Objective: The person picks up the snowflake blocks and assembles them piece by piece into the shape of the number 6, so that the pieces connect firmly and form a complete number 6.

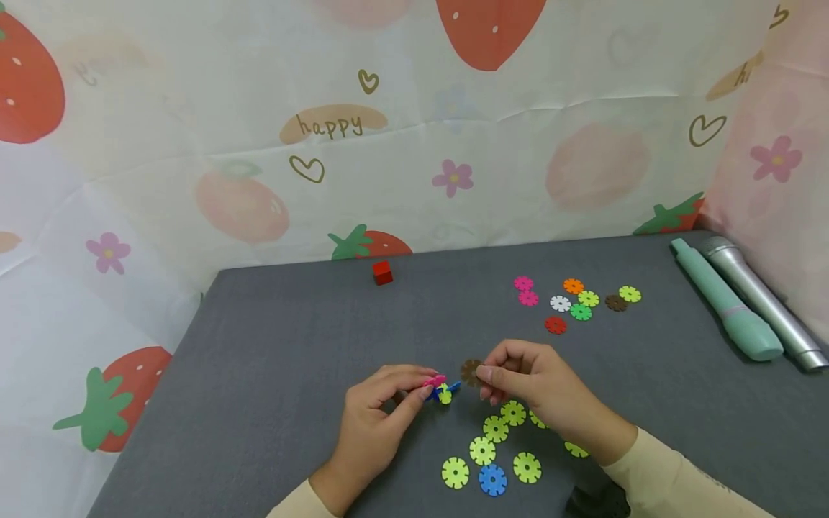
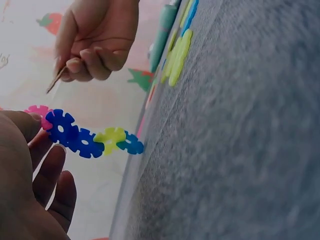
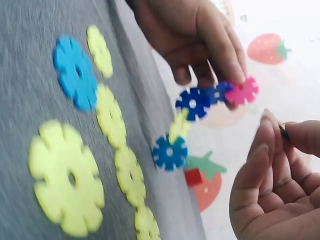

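Observation:
My left hand (image 1: 376,410) pinches a chain of notched plastic discs (image 2: 92,149) by its pink end disc (image 3: 246,94). From the pink one, the chain runs through two dark blue discs and a yellow-green disc to a lighter blue disc (image 2: 132,145). Just to the right, my right hand (image 1: 540,378) holds a brown notched disc (image 1: 469,373) between thumb and fingers. A small gap separates the brown disc from the pink one. In the left wrist view the brown disc appears edge-on; in the right wrist view my fingers mostly cover it.
Several yellow-green discs (image 1: 482,451) and a blue disc (image 1: 493,480) lie near the front. Farther back are loose discs in mixed colours, including a red disc (image 1: 555,325). A red cube (image 1: 383,273) sits at the back edge. Green (image 1: 732,306) and silver (image 1: 764,306) microphones lie right.

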Demonstrator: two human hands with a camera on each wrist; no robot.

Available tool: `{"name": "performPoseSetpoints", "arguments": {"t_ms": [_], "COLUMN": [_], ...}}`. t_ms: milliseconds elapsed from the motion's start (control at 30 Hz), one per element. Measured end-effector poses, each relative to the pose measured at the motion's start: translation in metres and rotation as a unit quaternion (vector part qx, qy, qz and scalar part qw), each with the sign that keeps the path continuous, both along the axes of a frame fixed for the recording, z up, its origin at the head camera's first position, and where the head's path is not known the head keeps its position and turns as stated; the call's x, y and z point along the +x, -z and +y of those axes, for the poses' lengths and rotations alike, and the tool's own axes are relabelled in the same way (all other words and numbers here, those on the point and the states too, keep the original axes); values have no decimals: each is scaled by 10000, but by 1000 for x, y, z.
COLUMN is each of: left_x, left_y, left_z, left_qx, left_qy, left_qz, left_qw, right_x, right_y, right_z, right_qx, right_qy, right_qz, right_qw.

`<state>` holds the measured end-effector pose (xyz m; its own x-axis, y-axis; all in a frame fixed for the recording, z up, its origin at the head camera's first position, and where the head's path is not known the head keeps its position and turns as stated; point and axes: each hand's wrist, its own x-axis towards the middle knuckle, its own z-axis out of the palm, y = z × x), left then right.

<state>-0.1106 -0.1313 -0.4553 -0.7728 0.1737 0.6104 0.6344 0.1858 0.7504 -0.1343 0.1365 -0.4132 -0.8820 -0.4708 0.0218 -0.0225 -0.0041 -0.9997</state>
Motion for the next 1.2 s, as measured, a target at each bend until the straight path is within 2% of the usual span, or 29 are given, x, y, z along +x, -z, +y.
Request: {"name": "performPoseSetpoints", "arguments": {"t_ms": [200,433,533,633,833,1067,1200], "left_x": [2,2,2,4,8,9,7], "left_y": [1,-1,-2,-3,-3,-3,1], "left_z": [3,5,6,6,8,9,9], "left_qx": [-210,-391,-535,-632,-590,-413,67], "left_qy": [32,85,98,174,211,123,141], "left_qz": [494,1051,1294,1376,1317,700,435], "left_qw": [9986,9937,9901,9883,9893,9966,9989], "right_x": [7,7,8,10,12,9,6], "right_y": [-1,0,0,-2,0,1,1], "right_z": [-7,-9,-9,-10,-13,-14,-9], "right_qx": [-64,157,254,351,481,416,294], "right_qy": [-111,-222,-231,-248,-275,-207,-29], "right_qz": [101,74,217,400,555,544,595], "right_qw": [9999,9996,9992,9983,9969,9974,9978]}}
